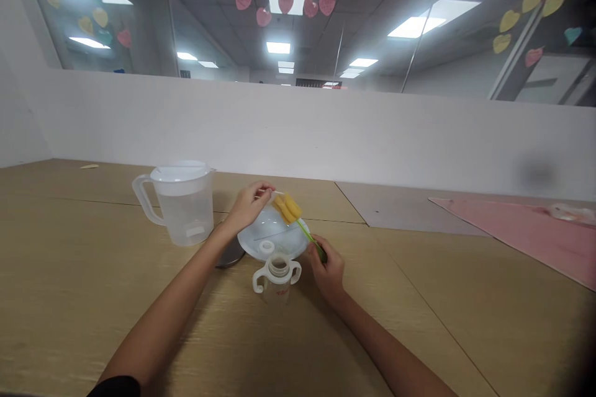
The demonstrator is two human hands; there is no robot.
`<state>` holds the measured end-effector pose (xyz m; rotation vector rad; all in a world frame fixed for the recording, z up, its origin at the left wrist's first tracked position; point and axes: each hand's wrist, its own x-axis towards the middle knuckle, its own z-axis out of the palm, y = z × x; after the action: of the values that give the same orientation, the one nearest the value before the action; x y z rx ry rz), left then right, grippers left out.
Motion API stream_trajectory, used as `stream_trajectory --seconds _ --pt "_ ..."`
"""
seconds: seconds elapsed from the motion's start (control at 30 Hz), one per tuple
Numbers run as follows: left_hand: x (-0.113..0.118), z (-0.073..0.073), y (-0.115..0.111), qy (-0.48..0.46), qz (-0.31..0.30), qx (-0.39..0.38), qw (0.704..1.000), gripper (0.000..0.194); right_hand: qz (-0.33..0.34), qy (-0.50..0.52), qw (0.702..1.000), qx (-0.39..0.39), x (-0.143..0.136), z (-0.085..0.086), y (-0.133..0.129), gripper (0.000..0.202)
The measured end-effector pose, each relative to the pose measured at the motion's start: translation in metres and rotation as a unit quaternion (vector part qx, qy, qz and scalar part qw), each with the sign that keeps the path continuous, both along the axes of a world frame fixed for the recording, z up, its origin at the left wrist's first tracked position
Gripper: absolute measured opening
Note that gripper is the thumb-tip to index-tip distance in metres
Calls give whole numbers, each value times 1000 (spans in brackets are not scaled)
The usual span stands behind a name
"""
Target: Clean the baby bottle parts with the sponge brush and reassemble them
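My right hand [329, 270] is closed round the green handle of a bottle brush [289, 208], whose yellow sponge head points up and left. My left hand [249, 206] pinches a thin white straw-like piece [278, 193] beside the sponge; its exact kind is too small to make out. Below both hands is a translucent white bowl [251, 239]. A white ring-shaped cap [267, 248] shows at the bowl's near side. In front of it stands an uncapped clear baby bottle [278, 290] with two white side handles and red print.
A translucent lidded pitcher [186, 208] stands left of the bowl, its handle to the left. A dark round disc [230, 254] lies partly behind my left forearm. At the right are a pink cloth [512, 223] and a clear plastic wrapper [572, 214]. A white wall [298, 130] backs the table.
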<state>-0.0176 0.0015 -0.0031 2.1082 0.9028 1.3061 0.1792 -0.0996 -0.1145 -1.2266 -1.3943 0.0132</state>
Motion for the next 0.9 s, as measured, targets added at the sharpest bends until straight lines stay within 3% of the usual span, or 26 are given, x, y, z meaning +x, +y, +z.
stream_trajectory --seconds 0.3,0.43,0.6,0.9 --pt "7 8 -19 7 10 56 998 39 -9 -76 995 59 2 -1 -2 30" --pt "11 8 -32 148 3 65 987 44 3 -127 991 47 1 -2 -6 29" --pt "11 5 -41 300 47 70 950 43 -13 -116 992 42 0 0 -7 29" --pt "-25 25 -32 240 -26 75 968 49 -13 0 1000 21 0 1 1 31"
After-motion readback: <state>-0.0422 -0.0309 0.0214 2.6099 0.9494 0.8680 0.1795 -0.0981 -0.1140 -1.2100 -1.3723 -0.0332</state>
